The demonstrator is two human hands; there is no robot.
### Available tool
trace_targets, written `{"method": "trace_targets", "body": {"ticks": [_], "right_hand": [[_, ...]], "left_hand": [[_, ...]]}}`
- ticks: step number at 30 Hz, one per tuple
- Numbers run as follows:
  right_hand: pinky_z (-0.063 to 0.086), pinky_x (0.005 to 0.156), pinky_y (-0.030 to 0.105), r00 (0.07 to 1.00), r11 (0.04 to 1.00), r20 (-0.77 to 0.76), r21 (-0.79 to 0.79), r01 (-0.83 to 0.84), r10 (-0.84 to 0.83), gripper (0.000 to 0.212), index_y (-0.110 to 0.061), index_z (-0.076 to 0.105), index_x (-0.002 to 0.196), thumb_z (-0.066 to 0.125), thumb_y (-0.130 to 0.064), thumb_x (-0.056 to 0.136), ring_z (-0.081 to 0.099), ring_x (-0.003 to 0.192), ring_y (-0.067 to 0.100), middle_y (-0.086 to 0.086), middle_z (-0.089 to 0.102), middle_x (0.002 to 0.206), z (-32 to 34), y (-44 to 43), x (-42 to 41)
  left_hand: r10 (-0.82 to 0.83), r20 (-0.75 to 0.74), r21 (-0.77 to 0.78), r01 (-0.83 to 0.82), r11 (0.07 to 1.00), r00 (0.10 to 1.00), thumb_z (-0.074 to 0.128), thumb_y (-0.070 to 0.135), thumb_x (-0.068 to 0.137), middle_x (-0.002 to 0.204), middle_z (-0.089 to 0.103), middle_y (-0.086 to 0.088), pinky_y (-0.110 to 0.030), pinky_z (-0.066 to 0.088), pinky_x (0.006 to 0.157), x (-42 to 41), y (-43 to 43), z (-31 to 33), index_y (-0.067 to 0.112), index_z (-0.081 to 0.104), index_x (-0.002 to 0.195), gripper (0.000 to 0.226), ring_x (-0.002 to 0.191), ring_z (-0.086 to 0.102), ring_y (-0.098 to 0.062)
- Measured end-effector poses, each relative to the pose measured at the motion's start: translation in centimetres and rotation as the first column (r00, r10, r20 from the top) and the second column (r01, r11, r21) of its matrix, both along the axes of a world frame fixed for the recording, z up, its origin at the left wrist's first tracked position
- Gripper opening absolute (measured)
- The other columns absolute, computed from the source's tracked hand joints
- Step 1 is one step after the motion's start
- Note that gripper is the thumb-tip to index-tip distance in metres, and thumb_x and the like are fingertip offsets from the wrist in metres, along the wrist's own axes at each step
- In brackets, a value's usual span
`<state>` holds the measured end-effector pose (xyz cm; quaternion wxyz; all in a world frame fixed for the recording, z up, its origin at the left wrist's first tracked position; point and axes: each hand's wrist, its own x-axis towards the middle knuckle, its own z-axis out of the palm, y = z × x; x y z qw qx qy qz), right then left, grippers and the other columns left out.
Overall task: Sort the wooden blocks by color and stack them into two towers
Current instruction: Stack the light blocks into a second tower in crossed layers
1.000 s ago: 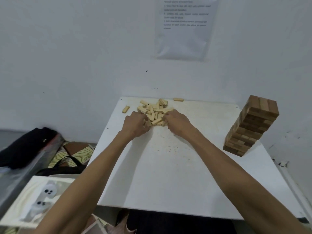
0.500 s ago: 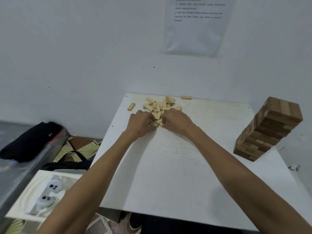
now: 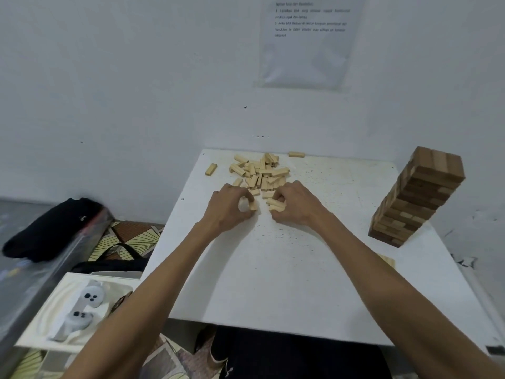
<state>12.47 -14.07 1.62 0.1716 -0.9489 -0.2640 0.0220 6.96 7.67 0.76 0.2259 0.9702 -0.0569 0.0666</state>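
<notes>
**Both hands at near edge of the light-block pile**

White bench (image 3: pixel 287 283) against a white wall. Pile of light wooden blocks (image 3: pixel 259 172) sits at the far middle of the bench, loose and jumbled. Two strays: one light block (image 3: pixel 211 169) left of the pile, well apart from it, another (image 3: pixel 296 154) at the far edge just right of the pile.

Left hand (image 3: pixel 229 205) at the pile's near-left edge, fingers curled around one light block (image 3: pixel 253 205) (its end pokes out past the fingertips). Right hand (image 3: pixel 296 203) at the near-right edge, fingers curled down onto a couple of light blocks (image 3: pixel 277 205) lying on the bench; pinched or just pressed, cannot tell. The hands are close together but apart.

Dark-block tower (image 3: pixel 415 198) stands at the right side of the bench, many layers, upright (lens makes it look tilted). One more light block (image 3: pixel 387 260) lies near the tower's base, partly hidden by the right forearm.

Printed sheet (image 3: pixel 306 42) on the wall above. Left of the bench, lower down: a white tray (image 3: pixel 35 324) holding two white controllers (image 3: pixel 82 307), and a black cloth (image 3: pixel 52 228) farther back.
</notes>
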Motion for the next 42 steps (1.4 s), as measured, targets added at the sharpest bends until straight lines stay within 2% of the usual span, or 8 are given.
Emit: {"method": "trace_targets", "body": {"ticks": [11,16,18,23,31,35,39,42], "right_hand": [[0.050,0.080,0.032,0.994,0.999,-0.098,0.023,-0.041,0.043,0.033,-0.029,0.065,0.104,0.073,-0.045,0.076,0.047,0.098,0.011,-0.014,0.058,0.101,-1.3,-3.6,-8.1],[0.044,0.083,0.027,0.971,0.993,-0.211,0.046,-0.108,0.115,0.044,-0.031,0.064,0.117,0.079,-0.049,0.079,0.047,0.099,0.006,-0.012,0.056,0.110,-1.1,-4.7,-8.6],[0.045,0.084,0.028,0.971,0.994,-0.216,0.037,-0.100,0.105,0.052,-0.033,0.061,0.121,0.079,-0.052,0.077,0.048,0.097,0.005,-0.014,0.053,0.110,-1.2,-5.3,-8.7],[0.047,0.076,0.028,0.967,0.994,-0.232,0.071,-0.089,0.103,0.037,-0.032,0.066,0.112,0.079,-0.040,0.077,0.051,0.083,0.004,-0.012,0.057,0.098,-1.3,-5.5,-8.8],[0.053,0.079,0.034,0.967,0.982,-0.253,0.189,0.013,0.035,0.051,-0.028,0.058,0.121,0.083,-0.035,0.078,0.055,0.084,0.006,-0.013,0.062,0.098,-1.6,-5.0,-8.9],[0.042,0.071,0.025,0.973,0.989,-0.225,0.150,-0.012,0.046,0.055,-0.026,0.057,0.131,0.077,-0.038,0.081,0.051,0.081,0.001,-0.012,0.059,0.097,-1.9,-4.5,-9.1],[0.043,0.070,0.024,0.971,0.991,-0.234,0.130,-0.024,0.054,0.050,-0.022,0.060,0.127,0.077,-0.037,0.082,0.053,0.079,0.003,-0.009,0.062,0.096,-1.6,-4.2,-9.0],[0.042,0.068,0.023,0.958,0.991,-0.282,0.132,-0.015,0.052,0.048,-0.023,0.058,0.125,0.078,-0.037,0.083,0.053,0.077,0.003,-0.006,0.064,0.094,-1.5,-4.3,-8.9]], "left_hand": [[-0.170,-0.042,0.010,0.170,0.985,0.985,0.070,0.041,0.087,0.119,0.067,0.018,-0.040,0.045,0.097,-6.2,-2.9,-2.0,0.031,0.067,0.117,0.032,0.119,0.050,-0.010],[-0.182,-0.044,-0.072,0.178,0.981,0.982,0.072,0.041,0.086,0.132,0.064,0.014,-0.040,0.046,0.101,-7.4,-2.9,-2.2,0.031,0.068,0.117,0.033,0.124,0.052,-0.014],[-0.138,-0.019,-0.059,0.137,0.989,0.990,0.070,0.047,0.086,0.128,0.061,0.010,-0.039,0.045,0.098,-7.5,-3.0,-2.3,0.035,0.068,0.119,0.035,0.120,0.051,-0.016],[-0.059,-0.064,-0.107,0.052,0.993,0.996,0.073,0.055,0.082,0.102,0.061,0.008,-0.039,0.049,0.088,-7.5,-4.0,-2.4,0.025,0.064,0.125,0.054,0.098,0.055,-0.014],[-0.207,-0.187,-0.047,0.201,0.978,0.960,0.067,0.059,0.072,0.124,0.060,0.015,-0.043,0.039,0.098,-6.9,-5.0,-1.1,0.034,0.058,0.133,0.066,0.113,0.046,-0.012],[-0.179,-0.143,-0.098,0.166,0.981,0.973,0.082,0.051,0.072,0.120,0.061,0.015,-0.041,0.041,0.097,-7.1,-5.4,-1.2,0.030,0.060,0.127,0.063,0.109,0.046,-0.010],[-0.136,-0.121,-0.063,0.129,0.990,0.983,0.081,0.053,0.075,0.108,0.051,0.010,-0.034,0.047,0.086,-7.4,-5.3,-1.1,0.028,0.059,0.131,0.066,0.104,0.049,-0.011],[-0.145,-0.176,-0.011,0.146,0.989,0.974,0.076,0.047,0.083,0.095,0.060,0.010,-0.034,0.051,0.077,-7.4,-5.2,-0.7,0.027,0.059,0.134,0.057,0.088,0.055,-0.010]]}}
